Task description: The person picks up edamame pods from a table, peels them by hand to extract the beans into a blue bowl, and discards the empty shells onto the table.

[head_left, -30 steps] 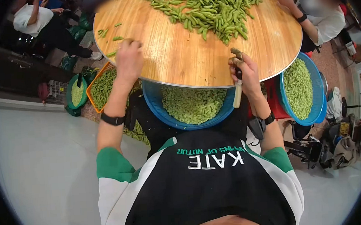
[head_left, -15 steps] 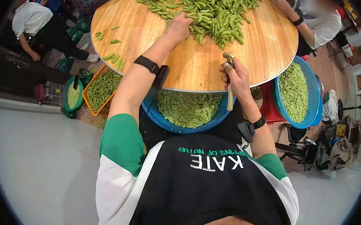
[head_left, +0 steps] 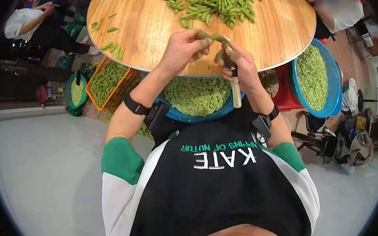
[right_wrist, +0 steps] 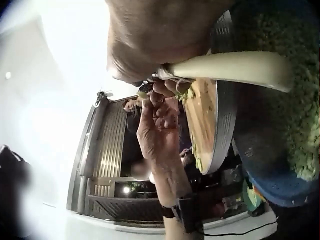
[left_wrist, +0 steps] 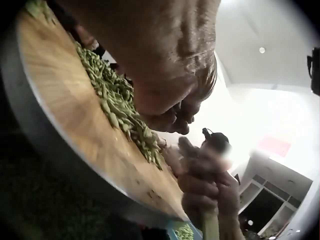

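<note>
My left hand [head_left: 186,51] pinches a green bean pod [head_left: 214,37] between thumb and fingertips, close over the table's near edge. Just to the right of it, my right hand [head_left: 241,66] grips a tool with a cream handle [head_left: 236,93], which points down towards me; its working end is hidden by the fingers. The pod's right end meets the right hand's thumb and fingertips. In the right wrist view the smooth cream handle [right_wrist: 235,69] juts out from the palm. A heap of green pods [head_left: 222,4] lies beyond both hands on the round wooden table [head_left: 143,29].
Below the table edge stands a blue basin [head_left: 178,114] of shelled beans. Another blue basin [head_left: 334,90] is at right, and an orange crate [head_left: 123,85] of pods at left. Several loose pods [head_left: 113,48] lie on the table's left. A person [head_left: 339,9] sits across at right.
My left hand went from the table's left side to the pod heap, then came back towards me with a pod to meet the right hand. The right hand keeps the tool.
</note>
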The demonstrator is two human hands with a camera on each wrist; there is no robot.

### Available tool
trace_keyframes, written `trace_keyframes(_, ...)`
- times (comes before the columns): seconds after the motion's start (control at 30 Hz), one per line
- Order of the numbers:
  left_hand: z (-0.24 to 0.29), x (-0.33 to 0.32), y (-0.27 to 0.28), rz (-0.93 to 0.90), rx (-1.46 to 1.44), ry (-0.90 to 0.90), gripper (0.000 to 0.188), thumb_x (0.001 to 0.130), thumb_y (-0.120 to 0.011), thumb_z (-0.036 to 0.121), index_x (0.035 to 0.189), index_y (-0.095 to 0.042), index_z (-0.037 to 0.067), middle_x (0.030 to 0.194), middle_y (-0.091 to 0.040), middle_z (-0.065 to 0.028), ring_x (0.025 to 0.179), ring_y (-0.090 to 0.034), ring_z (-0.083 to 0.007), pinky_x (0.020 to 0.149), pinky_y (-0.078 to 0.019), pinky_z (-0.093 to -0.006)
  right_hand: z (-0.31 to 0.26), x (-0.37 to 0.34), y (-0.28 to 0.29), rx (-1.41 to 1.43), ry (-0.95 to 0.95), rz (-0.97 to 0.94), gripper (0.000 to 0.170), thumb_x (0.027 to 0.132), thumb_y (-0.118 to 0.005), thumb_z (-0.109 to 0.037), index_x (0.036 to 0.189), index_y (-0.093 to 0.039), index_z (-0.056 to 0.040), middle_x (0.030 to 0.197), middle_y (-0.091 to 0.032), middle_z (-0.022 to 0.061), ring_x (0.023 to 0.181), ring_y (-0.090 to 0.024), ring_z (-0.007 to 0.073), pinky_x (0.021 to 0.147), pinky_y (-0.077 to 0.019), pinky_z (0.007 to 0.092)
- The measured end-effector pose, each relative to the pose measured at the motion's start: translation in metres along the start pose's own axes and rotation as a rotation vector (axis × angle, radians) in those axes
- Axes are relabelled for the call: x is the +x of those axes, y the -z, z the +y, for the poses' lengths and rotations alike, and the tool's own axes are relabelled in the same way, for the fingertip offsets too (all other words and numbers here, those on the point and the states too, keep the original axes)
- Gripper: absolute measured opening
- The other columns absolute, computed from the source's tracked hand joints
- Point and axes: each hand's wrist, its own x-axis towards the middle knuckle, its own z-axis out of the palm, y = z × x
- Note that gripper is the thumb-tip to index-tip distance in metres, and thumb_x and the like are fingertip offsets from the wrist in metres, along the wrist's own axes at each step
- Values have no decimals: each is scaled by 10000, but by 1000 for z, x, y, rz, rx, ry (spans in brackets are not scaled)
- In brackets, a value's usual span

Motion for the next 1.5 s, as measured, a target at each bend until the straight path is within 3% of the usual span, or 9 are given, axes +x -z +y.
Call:
trace_keyframes(0.13, -11, -15, -8, 2, -133, 176, 84, 886, -624, 115, 881, -646, 34, 670, -600, 12, 502, -451, -13, 426, -300, -159, 6, -10, -5, 132, -59, -105, 352, 988, -409, -186, 1319, -438, -68, 801, -546, 68, 516, -417, 76, 425, -336, 201)
trace_keyframes(0.6, -20, -27, -7, 50, -8, -77, 112, 879, -628, 99, 933, -665, 8, 686, -593, 14, 572, -448, -16, 496, -334, -179, 12, -14, -8, 124, -18, -160, 238, 985, -447, -191, 1154, -505, -33, 720, -506, 44, 473, -396, 74, 397, -314, 196)
trace_keyframes(0.93, -16, -29, -8, -25, -44, -91, 151, 884, -625, 105, 986, -666, 2, 722, -603, 11, 610, -481, -22, 524, -356, -177, 2, -22, -13, 54, -26, -185, 267, 985, -437, -166, 1200, -498, -20, 696, -482, 29, 472, -392, 67, 390, -302, 190)
trace_keyframes(1.13, -8, -26, -6, -91, -480, 209, 96, 891, -625, 109, 892, -651, 17, 750, -618, -2, 636, -544, -35, 515, -382, -166, 7, -19, -11, 160, -25, -190, 298, 984, -448, -161, 1250, -485, -33, 728, -494, 33, 486, -398, 63, 386, -308, 186)
trace_keyframes(1.23, -13, -25, -7, -58, 156, -59, 81, 866, -628, 95, 872, -623, 14, 751, -629, -18, 606, -568, -93, 521, -430, -232, 4, -16, -7, 351, -148, -175, 289, 976, -478, -175, 1233, -498, -45, 758, -504, 51, 490, -403, 68, 375, -310, 180)
trace_keyframes(1.27, -13, -27, -9, -60, 153, -55, 81, 866, -628, 95, 872, -623, 14, 751, -629, -18, 606, -568, -93, 521, -430, -232, 7, -17, -4, 404, -186, -159, 292, 970, -491, -179, 1234, -498, -54, 770, -507, 61, 489, -400, 68, 372, -311, 175)
trace_keyframes(1.33, -6, -29, -11, 57, 897, -644, 61, 798, -636, 54, 809, -594, 11, 699, -592, -60, 591, -572, -182, 527, -447, -291, 9, -16, -4, 456, -224, -148, 296, 965, -504, -183, 1236, -498, -64, 782, -510, 70, 487, -396, 69, 369, -312, 171)
trace_keyframes(1.37, -3, -29, -12, 69, 1023, -776, 89, 742, -645, 42, 748, -562, 12, 669, -538, -104, 588, -560, -248, 533, -452, -335, 9, -17, -5, 539, -251, -174, 301, 961, -507, -175, 1243, -493, -69, 784, -511, 75, 486, -393, 68, 368, -312, 170)
trace_keyframes(1.5, 5, -33, -12, 44, 1162, -879, 119, 742, -635, 37, 701, -526, 14, 643, -514, -109, 577, -554, -261, 528, -447, -363, 10, -20, -10, 694, -316, -224, 286, 956, -509, -154, 1232, -490, -79, 791, -511, 82, 481, -383, 64, 367, -313, 167)
